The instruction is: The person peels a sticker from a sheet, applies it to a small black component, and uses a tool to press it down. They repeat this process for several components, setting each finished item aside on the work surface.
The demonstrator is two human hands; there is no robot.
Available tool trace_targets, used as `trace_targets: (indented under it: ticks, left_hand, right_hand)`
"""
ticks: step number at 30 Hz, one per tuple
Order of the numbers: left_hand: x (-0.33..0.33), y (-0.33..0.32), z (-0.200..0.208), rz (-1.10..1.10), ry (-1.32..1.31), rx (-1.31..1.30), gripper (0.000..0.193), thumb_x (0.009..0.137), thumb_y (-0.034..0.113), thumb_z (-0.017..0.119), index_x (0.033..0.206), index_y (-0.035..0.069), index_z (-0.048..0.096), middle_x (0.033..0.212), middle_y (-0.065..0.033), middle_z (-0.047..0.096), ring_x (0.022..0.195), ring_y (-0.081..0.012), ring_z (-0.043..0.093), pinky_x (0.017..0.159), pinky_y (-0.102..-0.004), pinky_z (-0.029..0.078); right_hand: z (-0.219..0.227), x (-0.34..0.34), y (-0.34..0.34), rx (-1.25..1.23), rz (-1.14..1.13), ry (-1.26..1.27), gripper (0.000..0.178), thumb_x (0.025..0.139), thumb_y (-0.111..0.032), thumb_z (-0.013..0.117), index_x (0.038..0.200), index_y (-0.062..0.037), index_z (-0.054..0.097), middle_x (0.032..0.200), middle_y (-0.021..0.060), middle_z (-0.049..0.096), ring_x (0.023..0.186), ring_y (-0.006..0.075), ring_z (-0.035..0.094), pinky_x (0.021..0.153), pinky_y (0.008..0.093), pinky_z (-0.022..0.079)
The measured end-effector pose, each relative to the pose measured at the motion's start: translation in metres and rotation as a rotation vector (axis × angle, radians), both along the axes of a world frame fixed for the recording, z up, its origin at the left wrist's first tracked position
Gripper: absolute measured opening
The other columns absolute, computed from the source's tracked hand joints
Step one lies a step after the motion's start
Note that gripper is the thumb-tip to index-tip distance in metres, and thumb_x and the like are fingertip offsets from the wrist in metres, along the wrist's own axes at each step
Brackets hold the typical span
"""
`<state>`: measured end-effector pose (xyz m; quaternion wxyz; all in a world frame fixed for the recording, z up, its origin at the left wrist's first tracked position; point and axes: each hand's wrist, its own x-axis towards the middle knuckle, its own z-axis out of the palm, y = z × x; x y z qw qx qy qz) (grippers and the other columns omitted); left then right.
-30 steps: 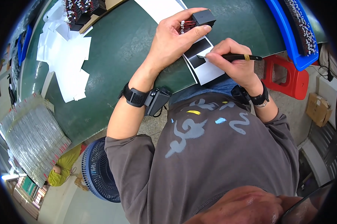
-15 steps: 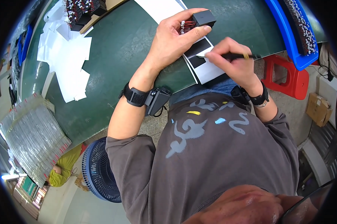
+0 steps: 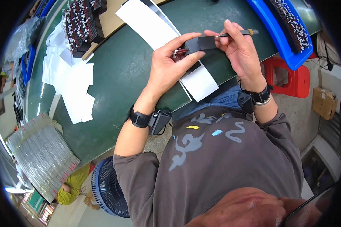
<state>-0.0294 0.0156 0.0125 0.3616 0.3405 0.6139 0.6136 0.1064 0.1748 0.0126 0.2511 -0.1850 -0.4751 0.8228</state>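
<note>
My left hand (image 3: 168,68) is closed around a black block (image 3: 192,45), with red wires and small white connectors (image 3: 179,53) sticking out beside the fingers. In my right hand (image 3: 243,55) is a pair of dark tweezers (image 3: 249,32), pinched between thumb and fingers. Its thin tip meets a black rectangular piece (image 3: 207,42) at the right end of the block; whether the piece is stuck down there I cannot tell. Under my left hand lies a white backing sheet (image 3: 200,83), with a dark patch partly hidden by the thumb.
Several wired black blocks (image 3: 81,26) stand on a board at the far left, beside loose white paper sheets (image 3: 72,90). A blue tray (image 3: 291,56) of similar blocks sits at the right edge of the green table (image 3: 113,94). A red stool (image 3: 299,77) and a fan (image 3: 108,185) stand below.
My right hand has moved up from the white sheet to the block with the tweezers, and a black rectangular piece is now at the block's end. The view has shifted slightly.
</note>
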Motion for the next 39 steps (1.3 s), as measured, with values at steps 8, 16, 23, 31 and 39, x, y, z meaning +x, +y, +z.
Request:
trace_targets:
  ticks: [8,16,23,31,39]
  left_hand:
    - [0.002,0.003,-0.002,-0.012,0.117,0.024,0.041,0.082,0.008,0.080,0.121,0.008,0.071,0.105,-0.0071,0.074,0.093,-0.0128,0.069,0.083,-0.0271,0.056]
    - [0.001,0.002,-0.002,-0.030,0.159,0.028,0.040,0.082,0.008,0.080,0.121,0.008,0.071,0.105,-0.0070,0.074,0.093,-0.0130,0.070,0.083,-0.0281,0.057]
    - [0.001,0.002,-0.002,-0.042,0.156,0.024,0.040,0.082,0.009,0.080,0.121,0.008,0.071,0.104,-0.0073,0.074,0.093,-0.0127,0.070,0.082,-0.0283,0.057]
    - [-0.001,0.001,-0.003,-0.097,0.184,0.027,0.044,0.086,0.007,0.078,0.128,0.006,0.067,0.110,-0.0021,0.070,0.091,-0.0062,0.063,0.078,-0.0208,0.053]
    - [-0.001,0.001,-0.004,-0.096,0.175,0.039,0.043,0.086,0.006,0.078,0.127,0.005,0.067,0.110,-0.0029,0.071,0.093,-0.0075,0.064,0.082,-0.0228,0.054]
  right_hand:
    - [0.001,0.001,-0.001,0.005,0.009,-0.059,0.024,0.103,-0.028,0.059,0.088,-0.0092,0.060,0.075,-0.0009,0.059,0.081,0.0095,0.066,0.082,0.0282,0.057]
    - [0.008,0.000,-0.010,0.056,-0.033,-0.088,0.025,0.102,-0.029,0.060,0.086,-0.0090,0.060,0.075,-0.0006,0.059,0.079,0.0100,0.067,0.080,0.0291,0.058]
    - [0.009,-0.001,-0.007,0.049,-0.023,-0.106,0.025,0.101,-0.028,0.062,0.084,-0.0099,0.058,0.074,0.0007,0.061,0.079,0.0129,0.069,0.078,0.0308,0.060]
    - [0.004,-0.001,-0.003,0.056,-0.007,-0.107,0.026,0.100,-0.029,0.064,0.083,-0.0088,0.059,0.074,0.0016,0.062,0.080,0.0139,0.070,0.076,0.0308,0.061]
    - [0.010,-0.003,-0.001,0.013,0.036,-0.154,0.028,0.102,-0.028,0.061,0.080,-0.0117,0.055,0.074,-0.0009,0.058,0.083,0.0124,0.069,0.078,0.0297,0.059]
